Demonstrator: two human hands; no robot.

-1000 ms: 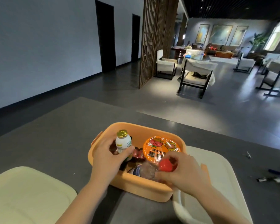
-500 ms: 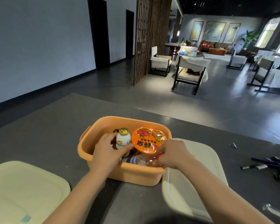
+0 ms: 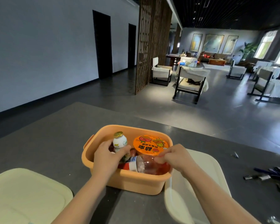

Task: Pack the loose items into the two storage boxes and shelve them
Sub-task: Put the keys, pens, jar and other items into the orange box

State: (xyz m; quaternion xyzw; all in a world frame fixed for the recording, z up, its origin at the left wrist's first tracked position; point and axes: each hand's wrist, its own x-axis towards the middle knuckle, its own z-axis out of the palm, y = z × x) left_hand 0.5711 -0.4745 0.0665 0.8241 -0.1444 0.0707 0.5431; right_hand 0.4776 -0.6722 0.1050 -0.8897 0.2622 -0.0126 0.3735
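Partly hidden under both hands: clear bottle (image 3: pixel 149 164).

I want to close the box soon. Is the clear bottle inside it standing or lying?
Lying. The clear bottle rests on its side along the orange box's near wall, under the right hand.

— Beyond the grey table (image 3: pixel 58 126)?
— Wooden lattice screen (image 3: pixel 150 42), two dark doorways (image 3: pixel 102 44), black-framed armchairs (image 3: pixel 191 83), three paintings (image 3: pixel 213 43) on the far wall.
— And near the windows?
— Potted plant (image 3: pixel 249 50); scattered pens (image 3: pixel 271 175) at table's right edge.
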